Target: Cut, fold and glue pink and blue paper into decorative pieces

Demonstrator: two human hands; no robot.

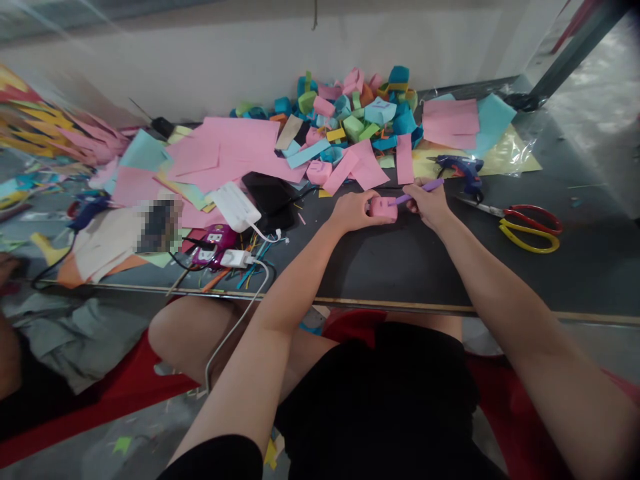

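My left hand (354,212) grips a small pink paper box (385,211) from its left side, low over the dark tabletop. In my right hand (431,205) is a purple marker pen (419,193), slanted down to the left. Its tip meets or nearly meets the box's face, which carries small dark marks. Just beyond my hands lies a similar pink box with a drawn face (319,173), beside pink paper strips (341,172). To the right of my right hand are scissors with red and yellow handles (531,227) and a blue glue gun (465,171).
A heap of coloured paper boxes (355,120) stands against the wall. Pink sheets (225,150), a white power bank (235,207), a black phone (269,200) and a purple power strip (215,247) lie left. A white cable (243,319) hangs over the edge. Another person's hand (7,267) shows far left.
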